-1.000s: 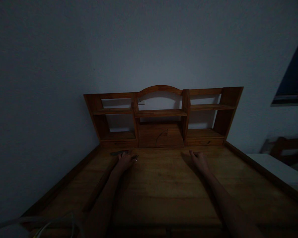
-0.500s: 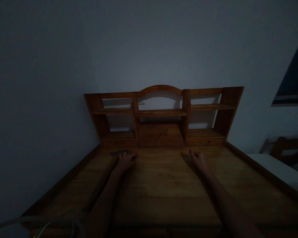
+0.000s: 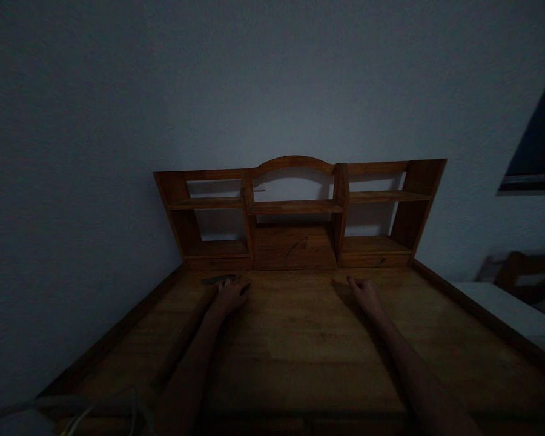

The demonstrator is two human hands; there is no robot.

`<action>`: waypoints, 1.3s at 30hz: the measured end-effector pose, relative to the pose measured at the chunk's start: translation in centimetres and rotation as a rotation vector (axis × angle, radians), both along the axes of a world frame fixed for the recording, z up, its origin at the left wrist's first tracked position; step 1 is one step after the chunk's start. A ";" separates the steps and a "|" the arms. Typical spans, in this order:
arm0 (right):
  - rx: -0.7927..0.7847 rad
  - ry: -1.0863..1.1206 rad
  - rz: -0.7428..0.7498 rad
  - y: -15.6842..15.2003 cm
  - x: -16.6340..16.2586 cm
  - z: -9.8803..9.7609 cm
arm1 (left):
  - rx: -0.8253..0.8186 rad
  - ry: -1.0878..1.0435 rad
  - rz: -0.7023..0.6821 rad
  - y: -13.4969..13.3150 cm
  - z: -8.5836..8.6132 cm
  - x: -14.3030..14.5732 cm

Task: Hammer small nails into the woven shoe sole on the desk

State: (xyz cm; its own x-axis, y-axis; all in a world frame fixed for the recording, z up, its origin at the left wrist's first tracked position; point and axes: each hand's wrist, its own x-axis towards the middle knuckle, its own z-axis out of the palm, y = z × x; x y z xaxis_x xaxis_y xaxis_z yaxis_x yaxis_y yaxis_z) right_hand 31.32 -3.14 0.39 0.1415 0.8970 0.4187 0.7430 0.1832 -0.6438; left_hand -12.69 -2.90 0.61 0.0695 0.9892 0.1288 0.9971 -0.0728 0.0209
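My left hand (image 3: 231, 297) rests on the wooden desk (image 3: 295, 345) at left of centre. Its fingers are closed around a small dark object (image 3: 245, 290), whose end shows at the right of the fingers; its kind is too dark to make out. Just beyond the knuckles lies a slim dark item (image 3: 215, 280) with a reddish edge. Whether it joins the object in the hand I cannot tell. My right hand (image 3: 366, 295) lies on the desk at right of centre, fingers curled into a loose fist, with no object showing in it.
A wooden shelf unit (image 3: 295, 208) with compartments and small drawers stands along the back of the desk. Raised edges (image 3: 463, 297) run down the sides. A pale cable (image 3: 79, 401) crosses the lower left. To the right is a white surface (image 3: 495, 309). The light is dim.
Both hands keep their places and poses. The picture is slightly sharper now.
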 end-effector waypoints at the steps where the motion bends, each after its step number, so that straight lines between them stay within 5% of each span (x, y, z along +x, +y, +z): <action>1: 0.000 0.000 0.001 0.0 0.0 0.0 | 0.005 0.002 -0.004 0.0 0.0 0.0; 39: -0.014 0.010 0.012 0.2 0.2 -0.1 | 0.093 0.019 0.029 0.3 -0.6 0.3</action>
